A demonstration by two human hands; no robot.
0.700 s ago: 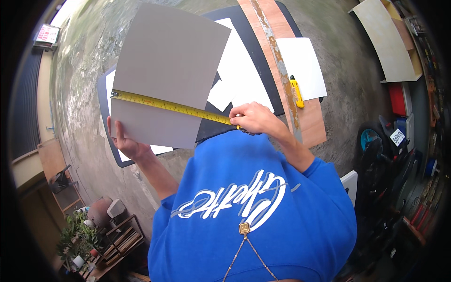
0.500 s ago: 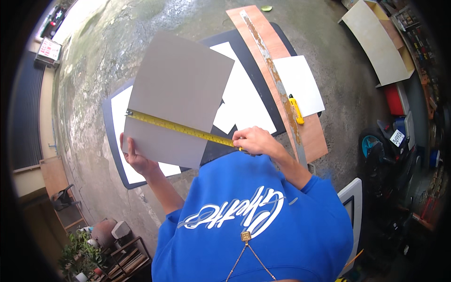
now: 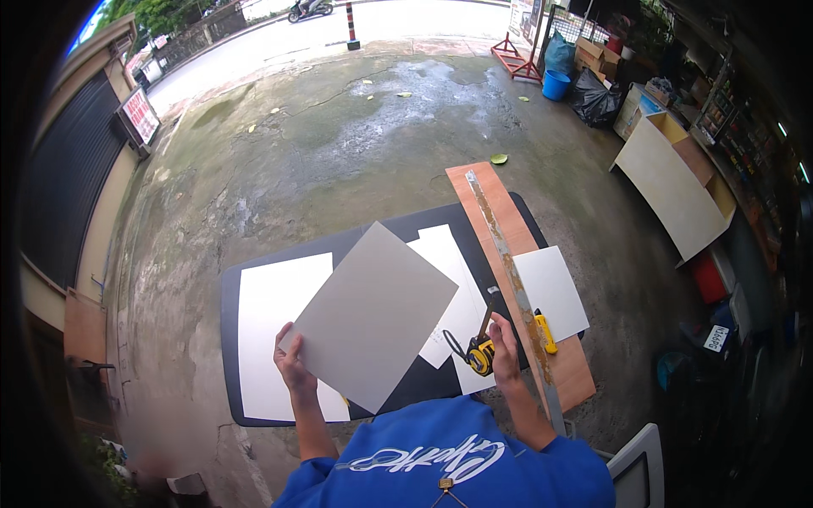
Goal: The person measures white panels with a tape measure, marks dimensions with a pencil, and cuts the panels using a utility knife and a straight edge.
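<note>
Over the middle of the dark table (image 3: 408, 391): grey sheet (image 3: 377, 317), turned cornerwise, partly covering the white sheets beneath. Left hand (image 3: 292, 360) at the sheet's 8 o'clock, fingers bent narrow, gripping it by its left corner. Right hand (image 3: 506, 351) at the sheet's 4 o'clock, apart from it, holding yellow-and-black tape measure (image 3: 481, 357); short length of blade out toward 12 o'clock, strap loop at the case's 10 o'clock. Gap visible between case and grey sheet. From the right hand outward: yellow cutter (image 3: 545, 332) between 2 and 3 o'clock, just beside a rusty metal bar (image 3: 502, 254) laid lengthwise on a plywood strip (image 3: 567, 381); smaller white sheet (image 3: 555, 292) at 1 o'clock.
</note>
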